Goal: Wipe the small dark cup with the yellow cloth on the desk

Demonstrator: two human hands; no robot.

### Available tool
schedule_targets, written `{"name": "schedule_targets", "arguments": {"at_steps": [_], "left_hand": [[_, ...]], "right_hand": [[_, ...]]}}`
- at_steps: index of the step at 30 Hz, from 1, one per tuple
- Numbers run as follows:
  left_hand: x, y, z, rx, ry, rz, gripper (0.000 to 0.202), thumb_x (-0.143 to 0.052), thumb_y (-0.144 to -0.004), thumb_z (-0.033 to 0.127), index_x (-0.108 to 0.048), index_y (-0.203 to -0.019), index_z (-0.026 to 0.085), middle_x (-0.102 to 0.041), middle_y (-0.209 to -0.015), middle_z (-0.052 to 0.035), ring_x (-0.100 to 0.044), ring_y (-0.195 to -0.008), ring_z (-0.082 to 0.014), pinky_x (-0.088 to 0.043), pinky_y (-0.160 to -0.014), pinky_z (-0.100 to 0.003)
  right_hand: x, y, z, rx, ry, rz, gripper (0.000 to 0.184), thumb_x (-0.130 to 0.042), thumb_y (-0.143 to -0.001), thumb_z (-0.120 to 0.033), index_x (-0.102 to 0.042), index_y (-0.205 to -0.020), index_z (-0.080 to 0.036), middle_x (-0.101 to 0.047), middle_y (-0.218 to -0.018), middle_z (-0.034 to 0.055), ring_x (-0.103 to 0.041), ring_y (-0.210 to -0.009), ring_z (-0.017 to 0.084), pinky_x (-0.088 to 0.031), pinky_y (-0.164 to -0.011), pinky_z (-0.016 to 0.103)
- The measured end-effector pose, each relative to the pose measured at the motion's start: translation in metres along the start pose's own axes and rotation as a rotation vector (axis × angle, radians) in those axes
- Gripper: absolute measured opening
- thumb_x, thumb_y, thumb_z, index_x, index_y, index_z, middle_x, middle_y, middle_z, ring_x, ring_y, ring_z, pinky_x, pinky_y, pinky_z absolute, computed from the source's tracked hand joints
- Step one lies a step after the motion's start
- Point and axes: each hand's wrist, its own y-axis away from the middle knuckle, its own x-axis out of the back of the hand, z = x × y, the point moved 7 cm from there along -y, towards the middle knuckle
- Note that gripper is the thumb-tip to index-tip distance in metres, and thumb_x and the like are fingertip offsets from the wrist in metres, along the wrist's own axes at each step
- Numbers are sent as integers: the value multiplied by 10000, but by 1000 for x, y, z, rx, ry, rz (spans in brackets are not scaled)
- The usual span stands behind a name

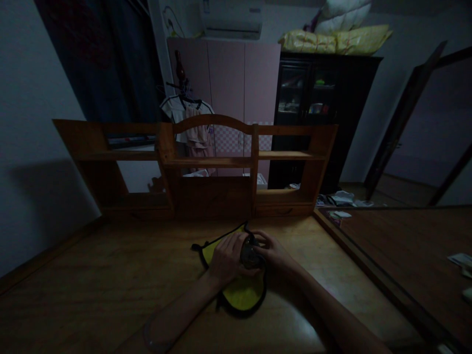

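Note:
A yellow cloth with a dark border (241,292) lies flat on the wooden desk (110,275). On it sits a small dark round object (250,255) that I cannot identify in the dim light. My left hand (226,258) is curled around its left side, fingers closed on it. My right hand (273,251) grips its right side and top with bent fingers. Both hands meet over the object above the cloth.
A wooden shelf unit (206,162) stands at the desk's back edge. Behind it are a pink wardrobe (236,78), hanging clothes (191,123) and a dark cabinet (317,98) with yellow bundles on top. Papers (460,259) lie on the floor at right.

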Motion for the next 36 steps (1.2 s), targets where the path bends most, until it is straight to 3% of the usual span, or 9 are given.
{"name": "schedule_targets", "arguments": {"at_steps": [6, 16, 24, 29, 36], "left_hand": [[-3, 1, -1, -28, -11, -34, 771, -664, -717, 604, -416, -1288, 150, -591, -1169, -158, -591, -1060, -324, -455, -934, -433], [-2, 1, -1, -51, -2, -11, 758, -676, -784, 500, -336, -1366, 153, -546, -1258, -176, -552, -1149, -316, -460, -970, -440], [1, 1, -3, -15, 146, 62, 750, -721, -790, 342, -294, -1394, 213, -467, -1334, -158, -482, -1243, -304, -446, -1016, -493], [-1, 0, -3, 15, 305, 48, 687, -663, -839, 210, -256, -1392, 212, -347, -1417, -159, -364, -1349, -271, -388, -1091, -497], [6, 0, -3, 42, 391, 52, 691, -595, -841, 133, -222, -1412, 246, -297, -1428, -153, -349, -1355, -277, -389, -1095, -507]], "right_hand": [[-6, 3, -12, 154, 196, 1, 411, -668, -818, -349, -606, -1199, -209, -661, -1111, 84, -636, -1002, 241, -525, -846, 373], [-1, 12, -34, 275, 627, 141, 362, -527, -914, -299, -597, -1265, -245, -704, -1060, 73, -664, -897, 254, -507, -796, 364], [-1, 12, -40, 320, 548, 155, 340, -450, -962, -331, -599, -1253, -238, -686, -1112, 53, -649, -965, 247, -487, -855, 348], [-3, 14, -46, 280, 478, 180, 336, -461, -958, -389, -608, -1211, -224, -697, -1001, 49, -662, -852, 226, -507, -749, 308], [-6, 16, -46, 241, 459, 166, 324, -522, -922, -412, -616, -1160, -213, -693, -979, 51, -656, -764, 196, -499, -673, 276]]}}
